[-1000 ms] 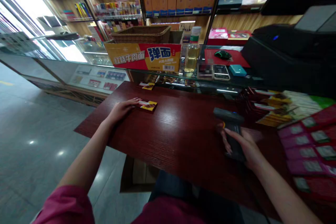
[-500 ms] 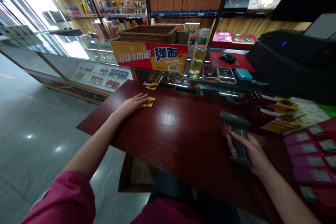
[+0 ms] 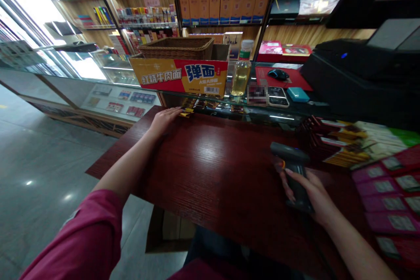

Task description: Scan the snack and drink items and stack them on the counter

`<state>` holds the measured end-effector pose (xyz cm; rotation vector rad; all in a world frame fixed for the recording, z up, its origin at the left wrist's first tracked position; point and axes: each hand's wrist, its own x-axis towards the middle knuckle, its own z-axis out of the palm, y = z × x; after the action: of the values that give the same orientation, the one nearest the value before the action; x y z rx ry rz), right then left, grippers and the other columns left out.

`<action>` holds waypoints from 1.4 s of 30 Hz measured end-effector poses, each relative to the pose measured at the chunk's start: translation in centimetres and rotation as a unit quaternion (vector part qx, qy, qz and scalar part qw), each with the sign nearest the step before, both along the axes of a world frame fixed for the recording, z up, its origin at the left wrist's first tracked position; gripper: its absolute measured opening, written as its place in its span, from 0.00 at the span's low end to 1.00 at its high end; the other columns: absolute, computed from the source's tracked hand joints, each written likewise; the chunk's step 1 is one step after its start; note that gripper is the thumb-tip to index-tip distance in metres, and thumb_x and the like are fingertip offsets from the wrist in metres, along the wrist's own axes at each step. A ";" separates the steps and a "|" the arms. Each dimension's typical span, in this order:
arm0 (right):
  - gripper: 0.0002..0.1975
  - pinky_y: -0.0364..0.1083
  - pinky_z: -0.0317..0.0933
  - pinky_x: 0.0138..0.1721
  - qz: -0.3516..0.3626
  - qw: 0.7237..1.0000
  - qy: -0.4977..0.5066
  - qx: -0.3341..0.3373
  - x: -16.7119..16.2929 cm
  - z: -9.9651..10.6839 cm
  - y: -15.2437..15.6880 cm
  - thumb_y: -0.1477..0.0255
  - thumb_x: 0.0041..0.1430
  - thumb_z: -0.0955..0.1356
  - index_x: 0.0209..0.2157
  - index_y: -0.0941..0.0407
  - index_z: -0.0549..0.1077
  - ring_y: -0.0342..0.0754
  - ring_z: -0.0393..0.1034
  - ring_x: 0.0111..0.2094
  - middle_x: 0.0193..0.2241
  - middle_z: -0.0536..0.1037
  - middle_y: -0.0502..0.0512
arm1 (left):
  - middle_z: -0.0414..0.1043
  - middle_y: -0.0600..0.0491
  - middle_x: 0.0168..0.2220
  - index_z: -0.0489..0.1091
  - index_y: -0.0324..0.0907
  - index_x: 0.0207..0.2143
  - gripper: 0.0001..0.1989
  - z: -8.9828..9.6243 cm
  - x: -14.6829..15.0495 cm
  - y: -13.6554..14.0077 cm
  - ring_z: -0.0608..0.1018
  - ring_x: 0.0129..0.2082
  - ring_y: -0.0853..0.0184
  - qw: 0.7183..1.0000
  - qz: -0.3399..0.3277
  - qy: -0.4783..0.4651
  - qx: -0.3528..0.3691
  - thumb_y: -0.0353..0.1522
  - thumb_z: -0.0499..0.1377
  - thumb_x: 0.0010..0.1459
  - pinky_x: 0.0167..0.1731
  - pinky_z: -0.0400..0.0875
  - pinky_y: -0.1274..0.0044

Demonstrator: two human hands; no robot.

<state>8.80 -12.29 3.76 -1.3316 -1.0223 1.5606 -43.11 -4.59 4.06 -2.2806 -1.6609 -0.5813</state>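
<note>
My left hand [image 3: 166,119] lies nearly flat on the far left of the dark red-brown wooden board [image 3: 203,175], fingers stretched out and open. Its fingertips touch a small flat yellow packet [image 3: 185,113] at the board's back edge; the hand partly covers it, and a second one seems to lie just behind. In my right hand [image 3: 316,194] is a dark grey barcode scanner [image 3: 290,153], gripped by its handle over the right part of the board. The scanner's head points left.
Behind the board stand a red and yellow noodle carton [image 3: 177,76] with a wicker basket [image 3: 177,47], a bottle of yellow liquid [image 3: 241,72] and a phone [image 3: 278,96]. Stacked yellow-and-dark packets [image 3: 341,140] and pink-red boxes [image 3: 387,192] line the right side.
My left hand has slid the yellow packet away from me to the board's back edge, beside the other one. The right hand still holds the scanner in about the same place.
</note>
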 end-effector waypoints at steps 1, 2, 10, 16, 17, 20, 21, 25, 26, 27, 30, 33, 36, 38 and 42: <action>0.27 0.41 0.58 0.14 0.004 1.000 -0.002 0.000 0.0 0.0 0.0 0.55 0.43 0.80 0.41 0.56 0.75 0.42 0.63 0.15 0.21 0.73 0.49 | 0.73 0.43 0.62 0.73 0.41 0.60 0.22 -0.3 0.2 0.4 0.76 0.62 0.56 1.000 0.020 0.011 -0.015 0.27 0.52 0.67 0.63 0.70 0.62; 0.27 0.41 0.58 0.14 0.008 1.000 -0.003 0.000 0.1 0.0 0.1 0.55 0.44 0.80 0.41 0.56 0.75 0.42 0.63 0.15 0.21 0.73 0.49 | 0.73 0.42 0.62 0.73 0.40 0.60 0.22 -0.6 0.5 0.6 0.77 0.61 0.55 0.998 0.041 0.025 -0.030 0.26 0.52 0.66 0.61 0.72 0.63; 0.23 0.40 0.59 0.15 0.015 1.000 0.024 -0.008 0.0 -0.1 0.0 0.58 0.49 0.79 0.41 0.56 0.75 0.40 0.63 0.16 0.24 0.74 0.49 | 0.70 0.42 0.64 0.68 0.45 0.65 0.24 -1.5 1.4 1.8 0.77 0.60 0.53 0.983 0.138 0.089 -0.081 0.29 0.50 0.69 0.54 0.76 0.64; 0.22 0.40 0.58 0.14 0.019 0.998 0.061 0.011 0.2 -0.3 0.3 0.60 0.51 0.78 0.41 0.56 0.72 0.40 0.63 0.16 0.24 0.73 0.47 | 0.69 0.43 0.65 0.66 0.46 0.66 0.25 -1.0 1.8 1.4 0.76 0.61 0.52 0.981 0.158 0.066 -0.089 0.41 0.53 0.70 0.56 0.75 0.64; 0.22 0.39 0.58 0.14 0.015 0.997 0.068 0.019 0.3 -0.3 0.4 0.60 0.51 0.78 0.41 0.56 0.72 0.40 0.63 0.16 0.23 0.73 0.46 | 0.68 0.43 0.66 0.64 0.46 0.67 0.27 -1.0 2.1 1.0 0.75 0.62 0.51 0.986 0.142 0.055 -0.073 0.42 0.53 0.69 0.58 0.74 0.62; 0.21 0.40 0.57 0.13 -0.001 0.992 0.108 0.067 0.5 -0.1 1.2 0.61 0.49 0.78 0.40 0.55 0.72 0.39 0.61 0.15 0.23 0.72 0.45 | 0.53 0.55 0.73 0.51 0.57 0.73 0.31 -1.2 4.3 0.0 0.67 0.68 0.47 0.993 0.115 -0.018 0.029 0.45 0.51 0.70 0.64 0.67 0.54; 0.20 0.40 0.56 0.13 -0.012 0.988 0.125 0.088 0.6 -0.1 1.8 0.61 0.50 0.77 0.39 0.55 0.71 0.39 0.60 0.14 0.22 0.71 0.45 | 0.49 0.63 0.74 0.46 0.65 0.73 0.30 -1.4 5.5 0.0 0.69 0.67 0.48 0.992 0.110 -0.047 0.048 0.45 0.49 0.71 0.63 0.68 0.52; 0.19 0.40 0.55 0.14 -0.047 0.969 0.185 0.156 1.7 -0.4 4.6 0.63 0.50 0.75 0.42 0.54 0.71 0.39 0.59 0.15 0.22 0.71 0.43 | 0.54 0.70 0.71 0.46 0.73 0.71 0.31 -1.9 14.4 0.6 0.75 0.62 0.52 0.997 -0.040 -0.063 0.026 0.42 0.51 0.70 0.62 0.71 0.55; 0.19 0.40 0.55 0.14 -0.051 0.965 0.196 0.165 2.1 -0.5 5.2 0.64 0.51 0.75 0.42 0.54 0.70 0.39 0.59 0.15 0.23 0.71 0.43 | 0.58 0.62 0.71 0.50 0.65 0.72 0.31 -1.9 17.5 0.9 0.75 0.62 0.51 0.994 -0.093 -0.058 0.024 0.40 0.52 0.70 0.61 0.72 0.57; 0.19 0.40 0.54 0.15 -0.053 0.962 0.207 0.172 2.5 -0.6 5.6 0.64 0.51 0.75 0.42 0.54 0.70 0.39 0.59 0.16 0.23 0.71 0.43 | 0.60 0.56 0.70 0.54 0.58 0.72 0.30 -1.9 20.8 1.1 0.74 0.63 0.52 0.989 -0.135 -0.055 0.022 0.38 0.52 0.69 0.62 0.71 0.59; 0.18 0.39 0.53 0.16 -0.053 0.951 0.245 0.183 3.8 -0.7 5.9 0.65 0.51 0.75 0.41 0.53 0.68 0.38 0.59 0.18 0.24 0.70 0.43 | 0.58 0.49 0.72 0.56 0.48 0.72 0.29 -1.8 30.6 2.2 0.67 0.69 0.55 0.973 -0.220 -0.057 0.033 0.34 0.51 0.70 0.64 0.67 0.61; 0.18 0.38 0.51 0.17 -0.054 0.939 0.284 0.187 4.9 -0.6 5.4 0.64 0.52 0.74 0.40 0.52 0.65 0.38 0.56 0.18 0.24 0.67 0.42 | 0.53 0.46 0.73 0.53 0.42 0.73 0.30 -1.7 38.8 3.8 0.59 0.73 0.58 0.963 -0.247 -0.101 0.049 0.33 0.50 0.71 0.67 0.62 0.63; 0.17 0.38 0.49 0.18 -0.058 0.933 0.302 0.187 5.9 -0.6 4.7 0.64 0.52 0.74 0.39 0.51 0.64 0.38 0.54 0.18 0.23 0.64 0.42 | 0.54 0.46 0.73 0.53 0.41 0.72 0.30 -1.2 44.5 5.8 0.55 0.75 0.59 0.958 -0.233 -0.162 0.052 0.31 0.49 0.70 0.69 0.57 0.61; 0.17 0.38 0.48 0.18 -0.060 0.933 0.302 0.184 6.3 -0.7 4.5 0.64 0.52 0.73 0.38 0.51 0.64 0.38 0.53 0.18 0.23 0.63 0.42 | 0.58 0.47 0.72 0.56 0.43 0.71 0.28 -0.8 46.8 7.2 0.55 0.75 0.59 0.954 -0.232 -0.185 0.047 0.29 0.48 0.70 0.70 0.54 0.59; 0.17 0.40 0.47 0.18 -0.062 0.939 0.288 0.179 6.5 -0.5 4.6 0.64 0.51 0.73 0.38 0.51 0.64 0.39 0.51 0.18 0.23 0.63 0.43 | 0.71 0.48 0.64 0.68 0.44 0.63 0.23 0.4 48.0 9.1 0.62 0.71 0.57 0.946 -0.268 -0.181 0.023 0.28 0.49 0.69 0.72 0.47 0.56</action>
<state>15.30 -7.67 3.29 -0.6165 -0.7779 1.4540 4.94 4.56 4.47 -2.7185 -1.1104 -1.2041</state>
